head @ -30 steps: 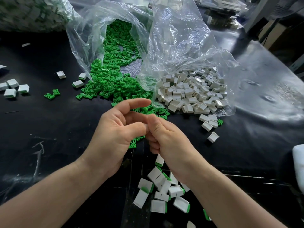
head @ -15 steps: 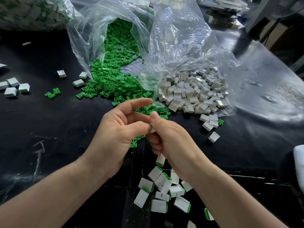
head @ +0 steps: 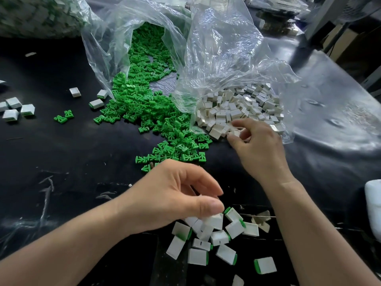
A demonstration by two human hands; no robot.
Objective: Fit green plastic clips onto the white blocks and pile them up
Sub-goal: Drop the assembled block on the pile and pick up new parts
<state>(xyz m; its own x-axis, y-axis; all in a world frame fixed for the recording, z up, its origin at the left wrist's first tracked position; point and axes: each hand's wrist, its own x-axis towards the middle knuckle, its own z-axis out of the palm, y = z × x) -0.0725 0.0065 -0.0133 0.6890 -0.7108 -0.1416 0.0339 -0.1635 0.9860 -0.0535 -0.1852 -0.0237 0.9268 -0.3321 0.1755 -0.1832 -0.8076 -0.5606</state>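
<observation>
Green clips (head: 144, 104) spill from a clear bag onto the black table. To their right, bare white blocks (head: 237, 108) lie heaped in a second clear bag. My right hand (head: 259, 153) reaches into the near edge of that heap, thumb and forefinger pinching a white block (head: 236, 132). My left hand (head: 173, 195) hovers low over the pile of clipped blocks (head: 210, 238) at the table's near edge. Its fingers are loosely curled and nothing shows between them. A clipped block (head: 215, 221) lies right under its thumb.
Several clipped blocks (head: 14, 109) sit at the far left, with two loose clips (head: 64, 117) and a few blocks (head: 95, 103) near the clip bag (head: 107, 38). A full bag (head: 35, 15) fills the back left. A white object (head: 374, 205) stands at the right edge.
My hands have parted. The left dropped toward the pile of clipped blocks and no longer holds the piece; the right reached forward to the white block heap and took hold of a block.
</observation>
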